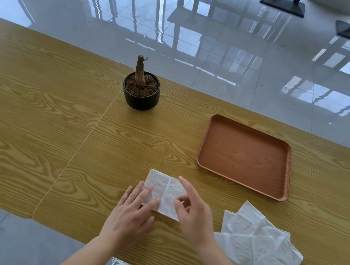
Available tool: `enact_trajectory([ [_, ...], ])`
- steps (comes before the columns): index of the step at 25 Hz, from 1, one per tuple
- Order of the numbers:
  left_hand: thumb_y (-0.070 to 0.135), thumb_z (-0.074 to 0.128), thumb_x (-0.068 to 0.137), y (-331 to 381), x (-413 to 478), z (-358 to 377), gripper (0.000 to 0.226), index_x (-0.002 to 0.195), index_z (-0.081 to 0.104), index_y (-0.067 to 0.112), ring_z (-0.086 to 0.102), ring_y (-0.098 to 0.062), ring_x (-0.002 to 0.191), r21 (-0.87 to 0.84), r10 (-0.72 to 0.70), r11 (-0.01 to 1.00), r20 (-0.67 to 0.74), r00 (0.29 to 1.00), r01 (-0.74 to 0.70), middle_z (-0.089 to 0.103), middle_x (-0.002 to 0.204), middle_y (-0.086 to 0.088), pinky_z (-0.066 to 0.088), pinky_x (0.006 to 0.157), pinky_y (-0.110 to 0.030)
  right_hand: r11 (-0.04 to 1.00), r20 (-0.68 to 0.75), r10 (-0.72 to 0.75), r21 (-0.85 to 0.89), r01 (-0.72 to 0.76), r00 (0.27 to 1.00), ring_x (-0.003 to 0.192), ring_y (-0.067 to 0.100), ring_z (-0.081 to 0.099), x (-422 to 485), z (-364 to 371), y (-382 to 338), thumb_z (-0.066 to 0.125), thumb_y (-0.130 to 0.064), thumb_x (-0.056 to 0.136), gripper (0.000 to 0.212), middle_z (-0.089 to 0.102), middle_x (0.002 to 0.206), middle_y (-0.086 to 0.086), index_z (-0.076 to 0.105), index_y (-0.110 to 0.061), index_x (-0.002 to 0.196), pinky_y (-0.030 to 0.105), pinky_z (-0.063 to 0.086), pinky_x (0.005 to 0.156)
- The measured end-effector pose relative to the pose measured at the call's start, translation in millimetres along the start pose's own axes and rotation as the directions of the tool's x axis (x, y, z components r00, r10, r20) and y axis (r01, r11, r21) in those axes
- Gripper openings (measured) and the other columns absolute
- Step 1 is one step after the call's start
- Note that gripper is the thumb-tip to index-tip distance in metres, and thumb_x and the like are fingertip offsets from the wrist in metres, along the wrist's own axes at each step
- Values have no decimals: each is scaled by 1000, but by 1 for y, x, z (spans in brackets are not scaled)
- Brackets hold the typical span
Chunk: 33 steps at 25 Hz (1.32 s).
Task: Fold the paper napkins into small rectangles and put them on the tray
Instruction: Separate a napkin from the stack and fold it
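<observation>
A white paper napkin (pixel 165 189), folded with a crease down its middle, lies flat on the wooden table (pixel 33 107). My left hand (pixel 131 215) rests flat on its left half with fingers spread. Over the napkin's right half hovers my right hand (pixel 192 214), fingers apart and curled, holding nothing. A loose pile of several unfolded white napkins (pixel 258 250) lies to the right of my right hand. The brown rectangular tray (pixel 244 155) sits empty beyond them, toward the table's far right.
A black pot with a bare dry stem (pixel 141 89) stands at the table's far middle. A seam (pixel 88 140) runs across the tabletop left of the napkin. Beyond the far edge are glossy floor tiles and black table bases (pixel 283 4).
</observation>
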<state>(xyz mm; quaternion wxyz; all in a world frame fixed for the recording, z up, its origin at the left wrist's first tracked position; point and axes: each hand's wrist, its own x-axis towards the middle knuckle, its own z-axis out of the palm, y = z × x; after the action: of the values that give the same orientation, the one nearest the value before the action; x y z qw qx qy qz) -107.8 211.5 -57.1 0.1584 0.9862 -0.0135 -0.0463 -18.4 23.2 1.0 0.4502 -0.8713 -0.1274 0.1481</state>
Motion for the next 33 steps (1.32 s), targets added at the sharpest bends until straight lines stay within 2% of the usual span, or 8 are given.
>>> enact_trajectory([
  [3,31,48,92,-3,-3,-2,42,132,55,22,24,-28,150,-54,-64,997,-77,995,60,44,152,-7,22,120,-49,939,-64,-148,-323,119,987,100,19,65,8,-12,20,66,-1,90,37,72,106,-4,68,-17,123,36,56,82],
  [7,26,50,88,6,-6,-2,43,130,57,18,35,-31,144,-97,-99,992,-130,987,87,50,144,-12,33,117,-48,698,373,-192,-599,394,908,143,24,39,21,-22,36,56,-13,98,32,47,152,-2,62,-23,129,42,38,111],
  [11,30,53,88,14,-6,2,46,133,55,20,38,-32,142,-59,-75,996,-99,992,70,50,144,-13,35,115,-48,679,273,-184,-659,323,944,110,28,60,-1,-16,36,74,-28,84,28,63,127,5,68,-23,111,41,55,84],
  [14,37,49,91,15,-8,4,44,132,56,22,40,-32,141,-6,-72,997,-77,994,71,52,144,-11,34,116,-50,721,242,-173,-629,291,955,95,20,54,-26,0,32,71,-30,85,28,60,108,-5,65,-25,112,36,54,78],
  [19,43,44,96,14,-8,3,45,136,54,24,39,-30,143,58,-46,997,-45,998,48,50,147,-9,32,117,-48,726,202,-167,-637,259,965,102,21,57,-38,5,31,70,-22,87,35,61,117,-3,66,-22,121,35,54,82],
  [22,44,44,96,14,-7,2,44,130,60,21,44,-29,139,40,-65,997,-66,996,68,53,143,-11,37,115,-47,760,255,-147,-589,274,956,95,17,54,-42,5,28,68,-28,88,21,61,106,-7,69,-24,109,35,54,80],
  [27,36,69,86,17,18,-17,23,103,71,20,62,-24,103,-111,-211,974,-134,968,197,65,111,-1,51,84,-39,907,17,-29,-420,34,999,97,16,55,25,-14,20,62,-25,96,22,64,105,-5,67,-20,118,32,50,79],
  [33,43,73,84,17,65,-37,55,131,55,21,54,-19,104,-188,-415,890,42,909,415,54,113,1,50,86,-33,859,169,68,-511,29,983,114,18,54,79,-20,20,61,-31,97,44,55,123,-2,53,-19,139,38,52,88],
])
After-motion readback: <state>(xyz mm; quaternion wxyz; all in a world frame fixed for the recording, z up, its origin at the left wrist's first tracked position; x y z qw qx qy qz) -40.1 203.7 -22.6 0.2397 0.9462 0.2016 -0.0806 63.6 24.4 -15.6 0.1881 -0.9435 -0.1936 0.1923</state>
